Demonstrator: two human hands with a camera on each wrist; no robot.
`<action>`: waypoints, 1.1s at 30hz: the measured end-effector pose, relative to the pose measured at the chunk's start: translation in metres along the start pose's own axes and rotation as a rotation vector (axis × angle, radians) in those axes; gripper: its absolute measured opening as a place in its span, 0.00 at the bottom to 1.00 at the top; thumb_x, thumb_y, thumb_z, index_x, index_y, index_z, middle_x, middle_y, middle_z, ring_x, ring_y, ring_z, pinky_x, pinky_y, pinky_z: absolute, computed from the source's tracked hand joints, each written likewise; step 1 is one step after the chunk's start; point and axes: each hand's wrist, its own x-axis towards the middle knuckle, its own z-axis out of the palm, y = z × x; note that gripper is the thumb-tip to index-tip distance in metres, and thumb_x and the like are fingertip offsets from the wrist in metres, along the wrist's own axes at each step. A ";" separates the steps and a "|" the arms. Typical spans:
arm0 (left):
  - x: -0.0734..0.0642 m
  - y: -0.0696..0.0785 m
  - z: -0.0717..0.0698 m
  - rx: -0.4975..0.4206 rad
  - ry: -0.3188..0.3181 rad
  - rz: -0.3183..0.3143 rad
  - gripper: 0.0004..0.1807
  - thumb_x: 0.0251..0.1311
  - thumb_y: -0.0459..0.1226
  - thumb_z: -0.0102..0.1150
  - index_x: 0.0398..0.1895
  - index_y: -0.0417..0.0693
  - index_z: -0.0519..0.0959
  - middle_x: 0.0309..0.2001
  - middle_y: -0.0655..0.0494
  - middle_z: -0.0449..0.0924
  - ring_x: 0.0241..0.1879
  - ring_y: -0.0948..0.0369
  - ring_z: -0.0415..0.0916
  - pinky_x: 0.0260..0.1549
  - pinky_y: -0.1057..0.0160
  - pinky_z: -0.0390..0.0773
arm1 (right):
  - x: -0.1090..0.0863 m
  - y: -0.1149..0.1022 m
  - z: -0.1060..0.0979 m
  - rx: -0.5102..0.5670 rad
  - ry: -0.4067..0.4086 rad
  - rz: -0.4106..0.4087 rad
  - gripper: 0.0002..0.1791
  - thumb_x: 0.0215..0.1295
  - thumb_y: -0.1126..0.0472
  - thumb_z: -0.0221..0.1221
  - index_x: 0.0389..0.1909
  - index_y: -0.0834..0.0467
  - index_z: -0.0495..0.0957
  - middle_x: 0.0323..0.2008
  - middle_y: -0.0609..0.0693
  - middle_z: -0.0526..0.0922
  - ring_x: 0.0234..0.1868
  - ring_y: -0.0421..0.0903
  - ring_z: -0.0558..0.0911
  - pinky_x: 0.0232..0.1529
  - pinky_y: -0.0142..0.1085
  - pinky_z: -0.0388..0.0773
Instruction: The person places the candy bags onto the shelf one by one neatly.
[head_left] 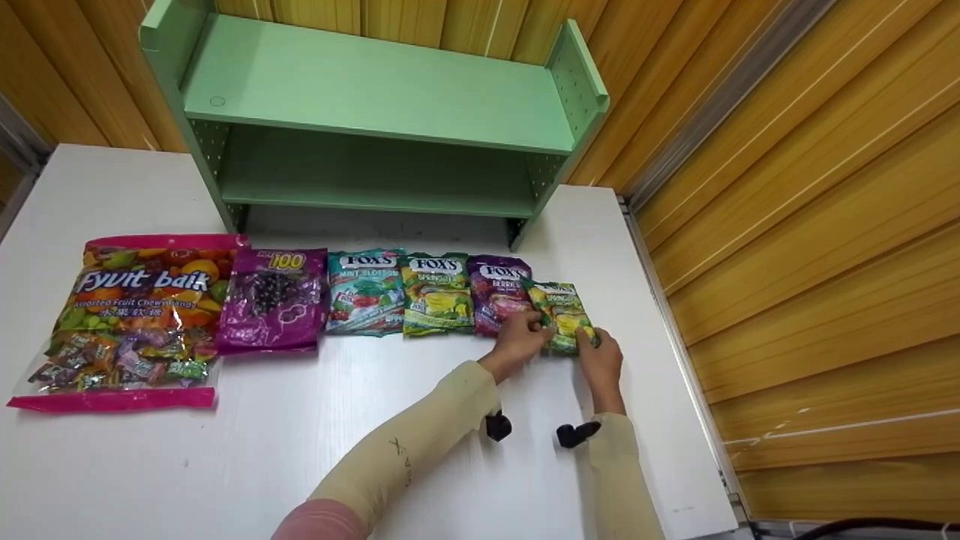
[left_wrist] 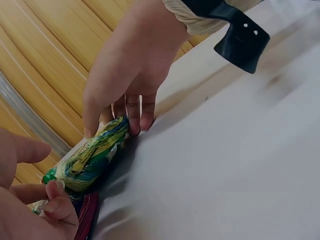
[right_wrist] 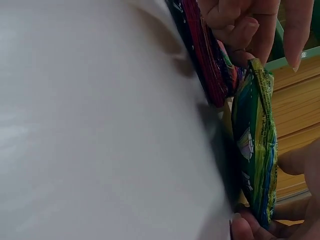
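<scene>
A small yellow-green Fox's candy bag point(head_left: 561, 311) is at the right end of a row of candy bags, slightly tilted. My left hand point(head_left: 519, 343) pinches its lower left side, close against the purple Fox's berries bag point(head_left: 498, 289). On the opposite side my right hand point(head_left: 601, 364) grips the lower right corner, thumb on top and fingers beneath the edge. Seen from the right wrist, the yellow-green bag point(right_wrist: 257, 145) spans between both hands, its lower edge just above the white tabletop. The left wrist view shows its bulging end point(left_wrist: 92, 157) between the two hands.
Leftward in the row lie another yellow-green Fox's bag point(head_left: 437, 294), a teal mint Fox's bag point(head_left: 366, 292), a purple candy bag point(head_left: 274, 304) and a large fruit chew bag point(head_left: 135, 315). Behind stands a green shelf point(head_left: 375, 82). A wood-patterned wall point(head_left: 817, 285) borders the white table point(head_left: 315, 420).
</scene>
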 end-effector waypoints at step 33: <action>-0.009 -0.004 0.003 0.126 0.131 0.247 0.28 0.65 0.40 0.58 0.69 0.49 0.68 0.65 0.48 0.73 0.64 0.54 0.71 0.63 0.57 0.71 | -0.024 -0.018 0.014 0.308 -0.089 0.116 0.26 0.71 0.48 0.52 0.59 0.64 0.73 0.41 0.55 0.79 0.32 0.42 0.82 0.37 0.34 0.81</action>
